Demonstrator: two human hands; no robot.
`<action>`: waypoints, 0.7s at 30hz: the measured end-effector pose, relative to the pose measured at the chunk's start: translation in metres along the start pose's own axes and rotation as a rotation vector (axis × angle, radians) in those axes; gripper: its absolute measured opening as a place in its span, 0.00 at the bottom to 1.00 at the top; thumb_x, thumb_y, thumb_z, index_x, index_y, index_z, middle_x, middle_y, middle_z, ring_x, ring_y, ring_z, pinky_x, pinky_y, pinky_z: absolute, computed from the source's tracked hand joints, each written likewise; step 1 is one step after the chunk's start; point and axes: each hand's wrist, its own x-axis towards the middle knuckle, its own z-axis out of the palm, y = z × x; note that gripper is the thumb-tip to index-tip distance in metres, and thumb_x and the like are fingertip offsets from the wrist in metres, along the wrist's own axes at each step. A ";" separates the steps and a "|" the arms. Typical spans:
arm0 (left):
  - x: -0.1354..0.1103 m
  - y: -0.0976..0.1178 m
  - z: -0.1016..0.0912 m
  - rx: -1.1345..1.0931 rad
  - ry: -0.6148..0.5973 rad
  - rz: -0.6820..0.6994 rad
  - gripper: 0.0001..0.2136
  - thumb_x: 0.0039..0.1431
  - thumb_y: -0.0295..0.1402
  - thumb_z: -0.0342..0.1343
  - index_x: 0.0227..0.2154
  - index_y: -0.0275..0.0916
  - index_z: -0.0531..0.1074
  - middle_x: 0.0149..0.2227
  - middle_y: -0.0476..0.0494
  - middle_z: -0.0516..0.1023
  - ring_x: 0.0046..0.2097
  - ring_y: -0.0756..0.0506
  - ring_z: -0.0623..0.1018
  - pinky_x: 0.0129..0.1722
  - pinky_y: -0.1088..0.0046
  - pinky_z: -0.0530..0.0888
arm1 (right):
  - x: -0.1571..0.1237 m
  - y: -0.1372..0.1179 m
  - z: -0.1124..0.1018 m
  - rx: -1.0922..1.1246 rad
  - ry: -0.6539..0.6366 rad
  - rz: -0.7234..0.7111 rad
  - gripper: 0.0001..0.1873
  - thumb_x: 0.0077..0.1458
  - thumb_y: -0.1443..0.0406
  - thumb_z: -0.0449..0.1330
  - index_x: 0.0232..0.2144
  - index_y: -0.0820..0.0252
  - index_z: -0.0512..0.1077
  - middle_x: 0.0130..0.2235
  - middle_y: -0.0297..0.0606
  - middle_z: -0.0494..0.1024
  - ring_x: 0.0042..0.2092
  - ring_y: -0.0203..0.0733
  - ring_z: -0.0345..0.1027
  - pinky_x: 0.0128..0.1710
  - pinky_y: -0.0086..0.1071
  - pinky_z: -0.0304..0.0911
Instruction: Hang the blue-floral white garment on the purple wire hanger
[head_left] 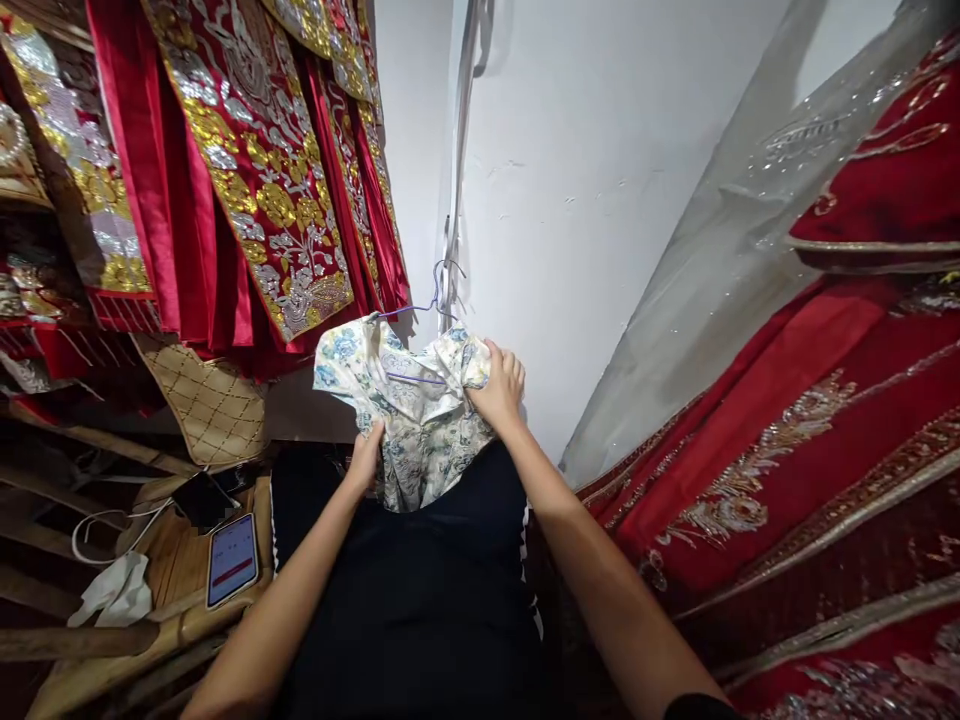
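A white short-sleeved garment (420, 430) with blue and yellowish flowers hangs in front of me on a thin purple-blue wire hanger (433, 300). Its collar lies open around the hanger's lower bar. My left hand (365, 458) grips the cloth at the garment's left side, below the sleeve, with the thumb showing on top. On the other side, my right hand (501, 385) is closed over the shoulder and sleeve area, fingers curled round the fabric. The garment's lower end is hidden behind my dark clothing.
Red robes (277, 190) with gold and silver embroidery hang at upper left; more red embroidered garments (750, 480) and a sheer plastic cover (675, 280) fill the right. A phone (232, 560) and crumpled tissue (120, 590) lie on a bamboo seat (169, 560) at lower left.
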 end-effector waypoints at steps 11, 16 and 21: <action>-0.022 -0.006 0.019 -0.020 -0.125 0.041 0.26 0.54 0.42 0.63 0.57 0.43 0.71 0.60 0.41 0.73 0.66 0.38 0.66 0.68 0.58 0.58 | -0.163 -0.076 0.097 0.739 -0.181 0.417 0.18 0.63 0.49 0.49 0.36 0.55 0.69 0.32 0.39 0.75 0.37 0.46 0.71 0.37 0.37 0.69; -0.028 -0.004 0.022 -0.077 -0.344 -0.061 0.26 0.51 0.43 0.66 0.54 0.42 0.74 0.60 0.41 0.73 0.63 0.37 0.70 0.67 0.57 0.61 | -0.162 -0.054 0.103 0.908 -0.263 0.570 0.24 0.61 0.44 0.47 0.26 0.55 0.61 0.22 0.30 0.63 0.25 0.39 0.60 0.26 0.31 0.61; -0.028 -0.013 0.012 -0.061 -0.230 -0.060 0.28 0.52 0.42 0.66 0.56 0.39 0.72 0.61 0.38 0.72 0.64 0.37 0.69 0.67 0.58 0.61 | -0.156 -0.041 0.092 0.876 -0.240 0.556 0.24 0.58 0.45 0.54 0.22 0.55 0.58 0.21 0.30 0.62 0.26 0.38 0.58 0.27 0.30 0.57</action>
